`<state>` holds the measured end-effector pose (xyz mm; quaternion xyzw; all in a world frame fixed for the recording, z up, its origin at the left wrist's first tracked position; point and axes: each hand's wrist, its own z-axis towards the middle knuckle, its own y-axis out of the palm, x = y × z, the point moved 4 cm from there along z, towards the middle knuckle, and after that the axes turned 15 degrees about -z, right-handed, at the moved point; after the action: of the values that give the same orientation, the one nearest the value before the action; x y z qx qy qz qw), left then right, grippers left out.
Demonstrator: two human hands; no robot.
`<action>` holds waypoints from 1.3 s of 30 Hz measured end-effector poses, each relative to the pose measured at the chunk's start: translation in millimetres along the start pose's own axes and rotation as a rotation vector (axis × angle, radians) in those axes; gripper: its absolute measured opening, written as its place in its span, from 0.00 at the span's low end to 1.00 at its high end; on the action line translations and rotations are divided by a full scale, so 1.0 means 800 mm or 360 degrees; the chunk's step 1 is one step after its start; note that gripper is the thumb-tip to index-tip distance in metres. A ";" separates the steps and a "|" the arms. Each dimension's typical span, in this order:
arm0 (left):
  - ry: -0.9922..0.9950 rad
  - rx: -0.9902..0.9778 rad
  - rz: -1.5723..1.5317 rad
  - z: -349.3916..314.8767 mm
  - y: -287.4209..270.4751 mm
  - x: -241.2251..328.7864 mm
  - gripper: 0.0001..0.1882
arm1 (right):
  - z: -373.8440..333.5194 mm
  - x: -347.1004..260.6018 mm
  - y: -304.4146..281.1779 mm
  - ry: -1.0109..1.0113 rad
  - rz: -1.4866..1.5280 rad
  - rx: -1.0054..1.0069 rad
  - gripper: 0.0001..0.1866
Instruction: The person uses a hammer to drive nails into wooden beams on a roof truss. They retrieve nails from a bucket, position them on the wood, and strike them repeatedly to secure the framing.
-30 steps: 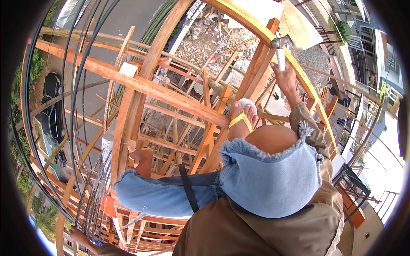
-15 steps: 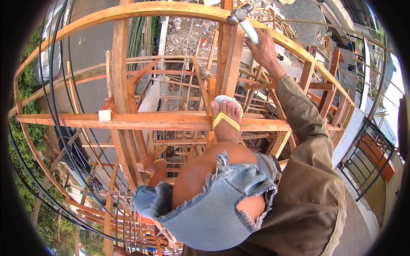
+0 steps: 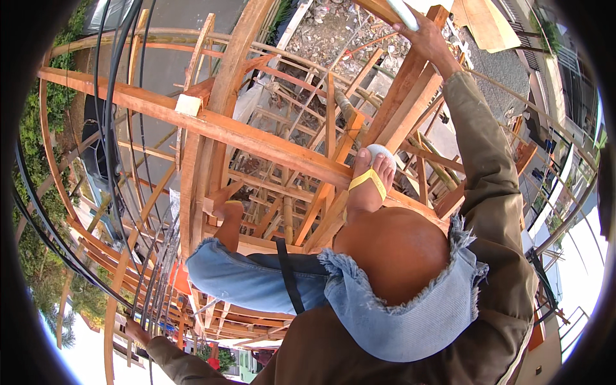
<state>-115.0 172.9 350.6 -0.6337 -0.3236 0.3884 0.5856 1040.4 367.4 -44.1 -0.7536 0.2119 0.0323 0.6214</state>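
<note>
At the top right, my right hand (image 3: 431, 45) is closed round the pale handle of a hammer (image 3: 403, 11), whose head is beyond the upper edge of the picture. The handle lies across a curved wooden beam (image 3: 375, 8), near the top of an upright post (image 3: 420, 67). Low on the left, my left hand (image 3: 136, 332) is beside a bundle of dark cables (image 3: 153, 282); its fingers are too small and covered to make out. My sandalled foot (image 3: 371, 183) stands on a long wooden beam (image 3: 256, 141), and the other foot (image 3: 230, 212) is on lower timber.
Open timber framing spreads below me, with rubble (image 3: 340, 29) on the ground far down. Black cables (image 3: 112, 109) run down the left side past a wooden post (image 3: 224, 70). A wood sheet (image 3: 486, 24) lies at the top right, and green plants (image 3: 32, 205) line the left.
The view has swung, so the beams now slope down to the right. The hammer has moved up, its head leaving the picture. My left forearm has come into view at the lower left.
</note>
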 end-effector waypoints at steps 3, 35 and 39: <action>0.0065 0.0092 0.0081 -0.023 0.004 0.016 0.43 | 0.009 0.015 0.021 0.0038 -0.0106 0.0016 0.37; 0.0695 -0.0018 0.1057 -0.094 0.051 0.119 0.16 | 0.021 0.016 0.013 -0.0012 -0.0055 -0.0219 0.33; 0.0518 -0.0066 0.1096 -0.107 0.038 0.127 0.16 | 0.020 0.014 0.020 -0.0017 -0.0163 -0.0139 0.29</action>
<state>7.8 215.8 310.3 -0.7704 -0.0024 0.4501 0.4516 1048.7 377.5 -65.7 -0.7897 0.1681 0.0138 0.5899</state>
